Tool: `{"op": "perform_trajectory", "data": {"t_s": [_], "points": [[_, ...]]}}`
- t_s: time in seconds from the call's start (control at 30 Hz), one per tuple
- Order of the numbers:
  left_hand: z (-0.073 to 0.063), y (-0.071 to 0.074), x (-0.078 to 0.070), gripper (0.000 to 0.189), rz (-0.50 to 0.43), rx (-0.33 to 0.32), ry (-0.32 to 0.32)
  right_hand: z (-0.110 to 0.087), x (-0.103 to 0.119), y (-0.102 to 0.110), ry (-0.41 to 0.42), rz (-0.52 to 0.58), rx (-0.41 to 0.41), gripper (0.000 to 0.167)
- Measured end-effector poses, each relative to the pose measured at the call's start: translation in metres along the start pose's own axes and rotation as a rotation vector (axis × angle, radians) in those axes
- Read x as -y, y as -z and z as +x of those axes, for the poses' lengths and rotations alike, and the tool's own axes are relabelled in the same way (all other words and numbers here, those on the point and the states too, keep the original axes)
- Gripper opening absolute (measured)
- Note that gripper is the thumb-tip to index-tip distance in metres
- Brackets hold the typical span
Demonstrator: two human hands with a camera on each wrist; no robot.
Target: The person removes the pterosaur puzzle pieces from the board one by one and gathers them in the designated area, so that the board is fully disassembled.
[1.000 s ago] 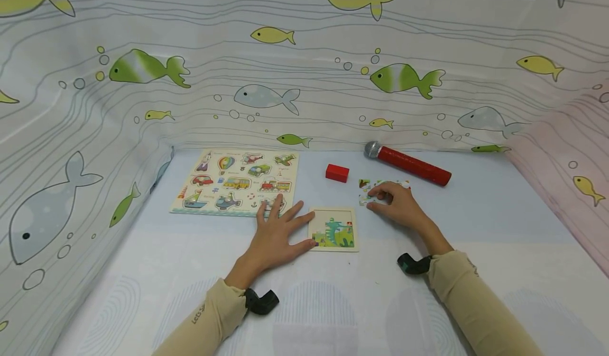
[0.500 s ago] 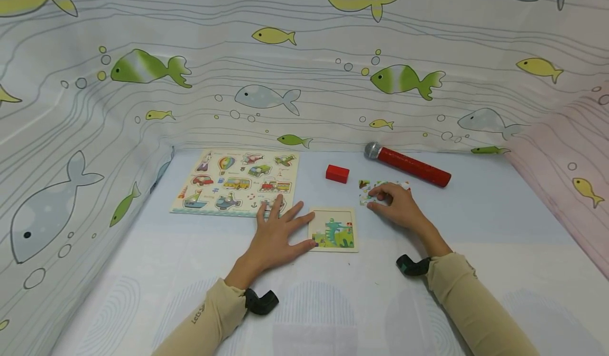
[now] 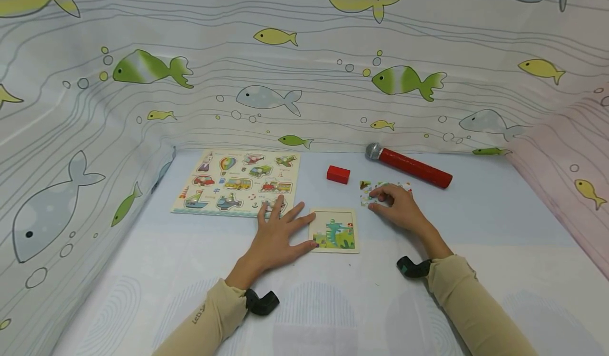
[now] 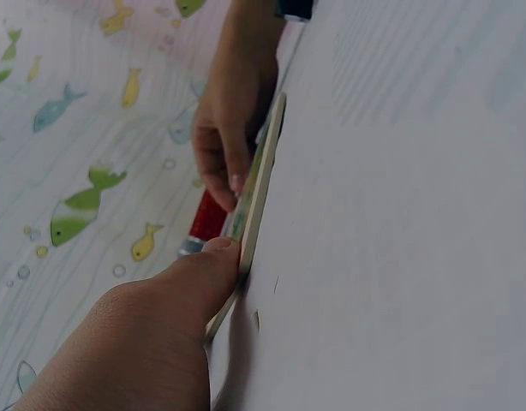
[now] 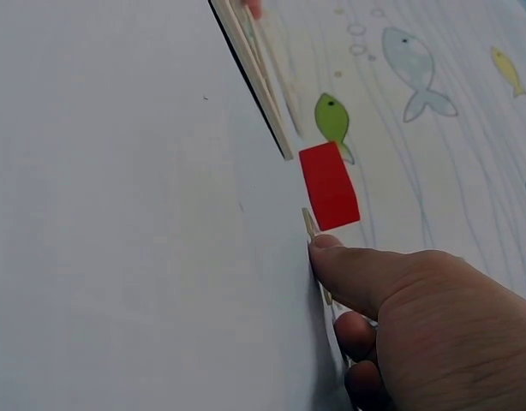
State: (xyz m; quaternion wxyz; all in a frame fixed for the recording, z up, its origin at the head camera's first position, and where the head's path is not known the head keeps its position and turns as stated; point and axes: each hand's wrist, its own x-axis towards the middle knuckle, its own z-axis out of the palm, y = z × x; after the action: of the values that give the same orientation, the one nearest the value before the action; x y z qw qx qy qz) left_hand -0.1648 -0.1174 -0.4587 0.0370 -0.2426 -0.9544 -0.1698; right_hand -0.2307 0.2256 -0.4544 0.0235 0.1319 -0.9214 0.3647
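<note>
My left hand (image 3: 276,244) lies with fingers spread, its thumb and index finger at the left edge of a small square puzzle board (image 3: 349,213). The board bears a green dinosaur picture and bare wood above it. In the left wrist view, the left thumb (image 4: 213,265) touches this board (image 4: 265,184) at its edge. My right hand (image 3: 402,206) rests with bent fingers over loose puzzle pieces (image 3: 365,185) to the board's right. The right wrist view shows the thumb (image 5: 340,255) against a thin wooden piece (image 5: 308,221); whether it is pinched is hidden.
A larger vehicle peg puzzle (image 3: 242,200) lies at the back left, under my left fingertips. A red block (image 3: 338,174) sits behind the pieces. Beyond them lies a red microphone (image 3: 418,169) with a silver head. A fish-print sheet (image 3: 323,118) rises behind the table.
</note>
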Motion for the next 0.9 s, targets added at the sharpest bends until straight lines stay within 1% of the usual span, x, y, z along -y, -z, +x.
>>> {"op": "perform_trajectory", "data": {"t_s": [0.17,0.37,0.57,0.7,0.9], "points": [[0.0001,-0.0001,0.0004,0.066,0.014,-0.016,-0.007,-0.0001,0.0003,-0.0002,-0.004,0.003,-0.007,0.028],[0.0000,-0.0003,0.0007,0.066,0.012,0.000,-0.001,0.0003,-0.0006,-0.0007,-0.010,-0.002,-0.006,0.028],[-0.0002,-0.0002,0.0008,0.066,0.012,-0.004,-0.007,0.0000,-0.0005,0.0007,-0.041,0.044,0.007,0.032],[-0.0004,-0.0002,0.0009,0.066,0.011,-0.006,-0.008,-0.0002,-0.0001,0.0018,-0.052,0.076,-0.002,0.033],[-0.0010,-0.0005,0.0009,0.067,0.014,-0.009,-0.010,-0.0010,0.0037,0.0015,-0.056,0.065,-0.022,0.032]]}}
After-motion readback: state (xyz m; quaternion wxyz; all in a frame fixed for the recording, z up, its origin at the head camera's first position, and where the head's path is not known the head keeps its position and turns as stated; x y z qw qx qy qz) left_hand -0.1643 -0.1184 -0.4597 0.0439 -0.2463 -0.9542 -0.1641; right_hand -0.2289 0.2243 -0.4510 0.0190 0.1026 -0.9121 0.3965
